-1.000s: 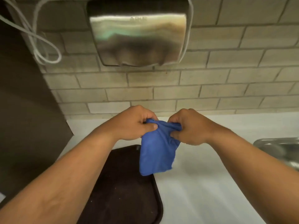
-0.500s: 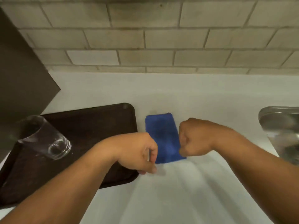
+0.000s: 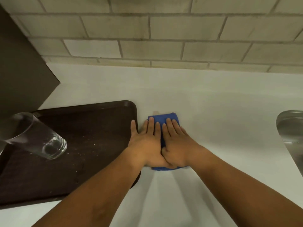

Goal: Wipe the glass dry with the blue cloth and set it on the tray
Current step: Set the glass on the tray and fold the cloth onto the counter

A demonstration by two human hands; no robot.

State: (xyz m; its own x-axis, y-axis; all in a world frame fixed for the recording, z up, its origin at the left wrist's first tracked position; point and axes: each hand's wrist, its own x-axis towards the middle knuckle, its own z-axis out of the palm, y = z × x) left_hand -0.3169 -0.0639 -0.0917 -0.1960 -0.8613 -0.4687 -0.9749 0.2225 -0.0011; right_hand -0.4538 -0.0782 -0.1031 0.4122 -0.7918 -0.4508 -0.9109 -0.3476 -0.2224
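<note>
Two hands are laid flat, side by side, on the blue cloth [image 3: 161, 119] in the head view. The left hand [image 3: 146, 141] is spread with fingers extended, its outermost finger resting at the right rim of the tray, and the right hand [image 3: 177, 142] is pressed palm-down beside it, thumbs touching; nothing is gripped by either. The cloth is folded and lies on the white counter [image 3: 213, 99], just beside the tray at its 3 o'clock side; only its far end and a strip near the wrists are visible.

The dark brown tray [image 3: 91, 125] is placed at 9 o'clock from the hands. The glass [image 3: 35, 136] stands on it near its left edge, well apart from the hands, and appears slanted through the wide lens; nothing is seen inside it. Small pale specks are scattered over the tray floor.

At 3 o'clock, part of a metal sink [image 3: 290, 128] is seen at the frame edge. A tiled wall [image 3: 164, 30] is seen at 12 o'clock.
</note>
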